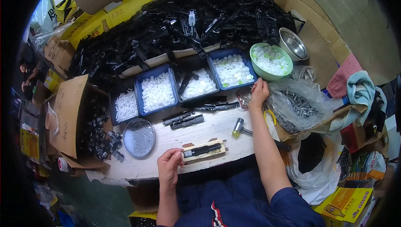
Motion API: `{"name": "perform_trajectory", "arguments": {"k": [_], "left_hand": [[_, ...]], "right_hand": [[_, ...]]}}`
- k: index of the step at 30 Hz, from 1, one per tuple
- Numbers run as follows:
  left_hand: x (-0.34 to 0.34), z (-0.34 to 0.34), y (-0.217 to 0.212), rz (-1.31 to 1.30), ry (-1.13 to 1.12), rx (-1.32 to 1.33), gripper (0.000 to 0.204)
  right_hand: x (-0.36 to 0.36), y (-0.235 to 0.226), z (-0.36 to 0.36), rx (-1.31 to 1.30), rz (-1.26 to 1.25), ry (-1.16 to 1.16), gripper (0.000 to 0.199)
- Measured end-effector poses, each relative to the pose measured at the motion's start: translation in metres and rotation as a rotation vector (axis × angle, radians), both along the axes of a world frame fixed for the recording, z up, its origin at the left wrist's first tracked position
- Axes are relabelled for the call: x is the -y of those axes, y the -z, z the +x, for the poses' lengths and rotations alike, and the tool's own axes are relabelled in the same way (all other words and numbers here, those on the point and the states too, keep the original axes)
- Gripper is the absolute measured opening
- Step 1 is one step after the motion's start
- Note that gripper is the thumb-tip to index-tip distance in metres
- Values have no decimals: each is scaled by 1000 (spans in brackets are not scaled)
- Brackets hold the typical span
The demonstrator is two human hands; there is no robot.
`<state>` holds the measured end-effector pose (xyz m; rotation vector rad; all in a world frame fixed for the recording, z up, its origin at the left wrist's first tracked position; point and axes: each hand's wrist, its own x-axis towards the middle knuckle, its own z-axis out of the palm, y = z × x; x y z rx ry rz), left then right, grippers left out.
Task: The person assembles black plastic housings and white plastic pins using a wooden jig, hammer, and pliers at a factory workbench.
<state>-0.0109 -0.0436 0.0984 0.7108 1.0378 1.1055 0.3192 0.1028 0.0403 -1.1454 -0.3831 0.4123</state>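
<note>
A black plastic part (205, 149) lies in a pale wooden fixture (204, 157) at the table's near edge. My left hand (170, 163) is at the fixture's left end, thumb and fingers pinched together; whatever is between them is too small to make out. Further off, my right hand (259, 93) reaches to a small clear bag of tiny metal pieces (243, 97), just below a green bowl (271, 62) of white discs. Its fingers are closed, and their tips hide what they may hold. Between the hands rests a hammer (238, 127), its handle partly behind my right forearm.
Several bins (157, 91) of small white parts line the table, with a heap of black parts (179, 22) behind. Black assemblies (186, 122) lie midway. A round tray (139, 137) and a carton of dark pieces (67, 118) stand left; a bag of grey parts (298, 103) and yellow-handled pliers (272, 117) right.
</note>
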Motion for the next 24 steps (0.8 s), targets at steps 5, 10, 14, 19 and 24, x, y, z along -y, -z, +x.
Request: {"name": "perform_trajectory", "arguments": {"k": [5, 10, 14, 19, 24], "left_hand": [[4, 1, 2, -5, 5, 14, 13], [7, 0, 3, 7, 2, 20, 13], [12, -2, 6, -1, 12, 44, 13], [18, -1, 7, 1, -7, 43, 13], [21, 2, 7, -41, 21, 78, 15]], "right_hand": [[6, -2, -1, -9, -31, -99, 26], [10, 2, 2, 370, -230, -228, 29], [17, -7, 6, 726, -403, -232, 27], [26, -14, 8, 977, -544, -363, 24], [45, -41, 10, 1156, -722, -684, 23]]}}
